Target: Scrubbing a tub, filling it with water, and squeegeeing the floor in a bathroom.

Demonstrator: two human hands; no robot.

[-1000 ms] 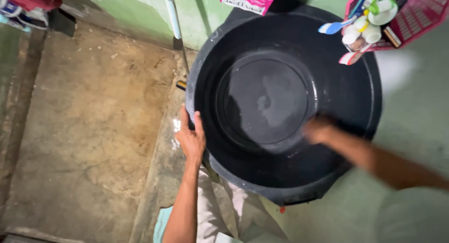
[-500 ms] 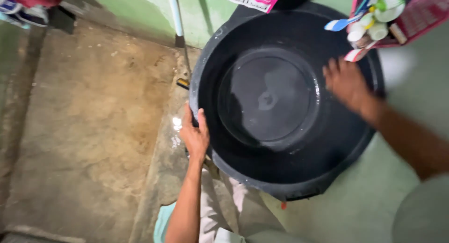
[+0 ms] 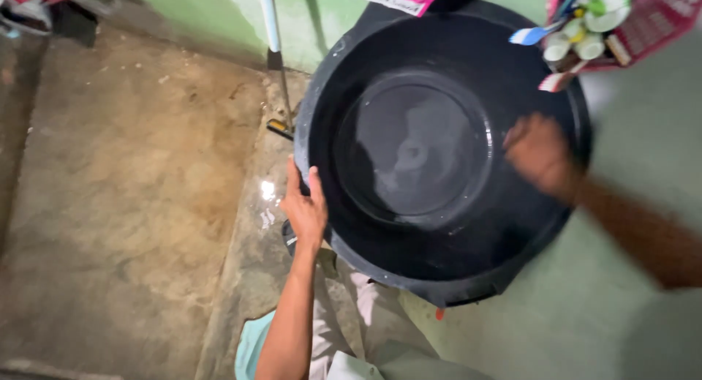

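A large round black tub (image 3: pixel 344 80) stands tilted against my legs, its wet inside facing me. My left hand (image 3: pixel 305 208) grips the tub's left rim, fingers curled over the edge. My right hand (image 3: pixel 537 155) is blurred with motion inside the tub, against the right inner wall; I cannot tell whether it holds anything. A thin film of water shines on the tub's flat bottom (image 3: pixel 413 157).
A pink basket (image 3: pixel 643 21) with bottles and a toothbrush hangs at the upper right. A pale pole with a dark scraper head (image 3: pixel 270 36) leans on the green wall. Stained concrete floor (image 3: pixel 124 190) spreads to the left, with a raised ledge beside the tub.
My right hand swept from the lower right of the tub's inside up toward the right rim and then slightly down. The left hand stayed on the rim.
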